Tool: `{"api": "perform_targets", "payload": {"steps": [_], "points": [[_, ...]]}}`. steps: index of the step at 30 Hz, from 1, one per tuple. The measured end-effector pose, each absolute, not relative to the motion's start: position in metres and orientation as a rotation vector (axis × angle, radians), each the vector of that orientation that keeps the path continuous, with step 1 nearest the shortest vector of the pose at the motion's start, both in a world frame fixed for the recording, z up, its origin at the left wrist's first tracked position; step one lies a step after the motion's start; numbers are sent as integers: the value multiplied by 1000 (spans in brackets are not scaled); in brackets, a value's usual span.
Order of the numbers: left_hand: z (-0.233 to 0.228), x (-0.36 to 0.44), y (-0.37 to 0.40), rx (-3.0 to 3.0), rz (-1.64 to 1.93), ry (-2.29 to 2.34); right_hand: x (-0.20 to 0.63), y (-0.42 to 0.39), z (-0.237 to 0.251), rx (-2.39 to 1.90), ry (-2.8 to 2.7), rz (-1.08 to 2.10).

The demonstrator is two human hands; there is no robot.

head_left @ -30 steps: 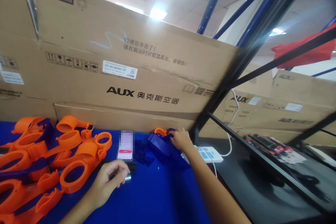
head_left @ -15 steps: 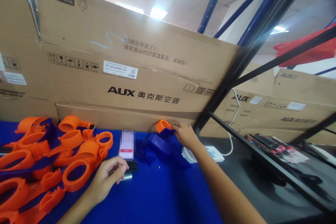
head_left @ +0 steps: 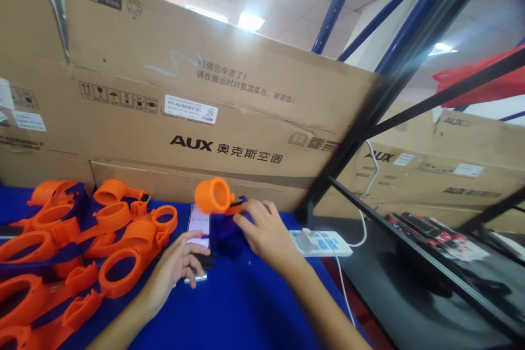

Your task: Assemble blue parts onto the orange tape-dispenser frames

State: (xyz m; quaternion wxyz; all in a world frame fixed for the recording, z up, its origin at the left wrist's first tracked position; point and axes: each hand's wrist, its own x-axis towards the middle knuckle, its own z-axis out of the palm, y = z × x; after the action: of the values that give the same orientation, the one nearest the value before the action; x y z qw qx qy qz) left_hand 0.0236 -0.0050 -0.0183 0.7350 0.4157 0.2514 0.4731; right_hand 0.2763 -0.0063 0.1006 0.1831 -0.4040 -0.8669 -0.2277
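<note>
My right hand grips an orange tape dispenser with a dark blue part, its ring tilted up off the blue tabletop. The fingers cover much of its blue end. My left hand hovers by a phone with a lit screen, fingers loosely spread and nothing in them. Just below the phone, a small dark object and a silvery one are partly covered by that hand. More orange tape dispensers lie piled to the left.
A large cardboard box stands along the back edge. On the right are a white power strip with a plug and cables, a slanted dark rack post, and a black surface with dark and red items.
My right hand has moved left with the orange and blue dispenser, which is now nearer the phone, uncovering the power strip. My left hand's fingers have spread from their curl.
</note>
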Motion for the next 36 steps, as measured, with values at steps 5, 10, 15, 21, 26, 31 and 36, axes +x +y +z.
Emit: {"api": "perform_targets", "payload": {"steps": [5,10,15,21,26,31,36], "points": [[-8,16,-11,634,1023,491,249,-20,63,-967,-2489,-632],[-17,14,-11,613,1191,574,240,-12,32,-944,-2323,-438],[-18,18,-13,788,1217,558,224,2,30,-1032,-1842,3],[-12,21,-13,980,1173,645,206,8,24,-974,-1895,467],[-20,18,-4,907,1202,870,208,2,10,-951,-1869,652],[-28,16,-6,921,1127,877,212,-2,10,-1122,-1978,635],[-22,18,-10,982,1179,926,206,-6,11,-1152,-2028,670]]}}
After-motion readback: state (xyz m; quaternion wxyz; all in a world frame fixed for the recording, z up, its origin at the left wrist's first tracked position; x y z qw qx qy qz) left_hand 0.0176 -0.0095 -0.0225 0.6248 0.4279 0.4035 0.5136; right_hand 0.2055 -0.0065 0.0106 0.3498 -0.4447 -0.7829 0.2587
